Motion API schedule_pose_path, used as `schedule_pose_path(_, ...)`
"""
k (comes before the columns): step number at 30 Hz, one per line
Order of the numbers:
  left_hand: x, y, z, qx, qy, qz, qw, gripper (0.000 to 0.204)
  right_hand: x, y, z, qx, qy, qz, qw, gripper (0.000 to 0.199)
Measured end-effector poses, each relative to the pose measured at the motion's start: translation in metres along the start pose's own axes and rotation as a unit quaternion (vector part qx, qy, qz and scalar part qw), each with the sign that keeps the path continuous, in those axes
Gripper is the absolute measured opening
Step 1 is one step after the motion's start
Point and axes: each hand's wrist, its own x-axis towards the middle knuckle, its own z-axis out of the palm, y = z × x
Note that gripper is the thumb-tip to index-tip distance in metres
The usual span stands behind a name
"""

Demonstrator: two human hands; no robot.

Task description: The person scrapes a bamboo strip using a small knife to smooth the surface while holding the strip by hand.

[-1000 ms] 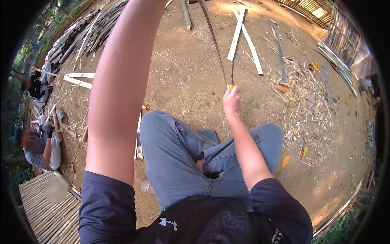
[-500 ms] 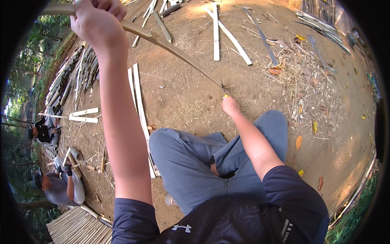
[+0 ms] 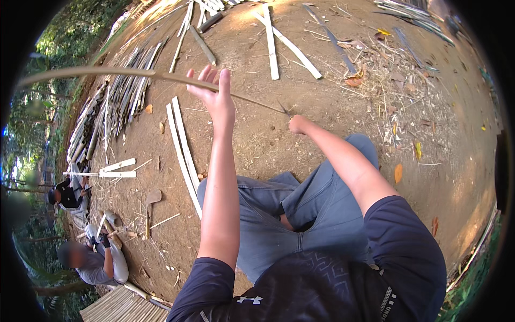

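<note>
A long, thin bamboo strip [image 3: 115,71] slants from the far left down toward the middle of the ground, bending a little. My left hand [image 3: 217,102] is at its middle part, with the fingers spread and the strip running across the palm and fingers, not gripped. My right hand [image 3: 301,125] is closed in a fist near the strip's right end. From that fist sticks out a small tool with a thin dark tip [image 3: 285,110], touching or crossing the strip's end; its handle is hidden in the fist.
Two pale split bamboo strips [image 3: 183,142] lie beside my left knee, and two crossed slats [image 3: 271,48] lie ahead. A pile of bamboo poles [image 3: 118,102] lies at left. Two people [image 3: 99,257] sit at the left. Shavings and dry leaves [image 3: 402,102] cover the right.
My left hand has come down and to the right along the strip, and its fingers have opened. The right fist has shifted slightly left and up. The whole view has turned a little.
</note>
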Motion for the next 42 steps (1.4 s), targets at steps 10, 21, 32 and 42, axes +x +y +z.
schedule_pose_path(10,-0.034,-0.106,-0.025,-0.197,0.100,-0.039,0.975,0.029,-0.051,-0.037,-0.034,0.298,-0.035,0.269,0.915,0.039)
schedule_pose_path(21,-0.033,-0.129,-0.038,-0.170,0.132,0.012,0.977,0.030,-0.054,-0.072,-0.028,0.166,0.060,0.302,0.937,0.038)
schedule_pose_path(32,-0.030,-0.135,-0.045,-0.170,0.145,0.005,0.975,0.023,-0.054,-0.073,-0.024,0.087,0.185,0.217,0.955,0.033)
schedule_pose_path(42,-0.028,-0.142,-0.048,-0.181,0.127,0.010,0.975,0.022,-0.045,-0.054,-0.013,0.133,0.119,0.275,0.945,0.037)
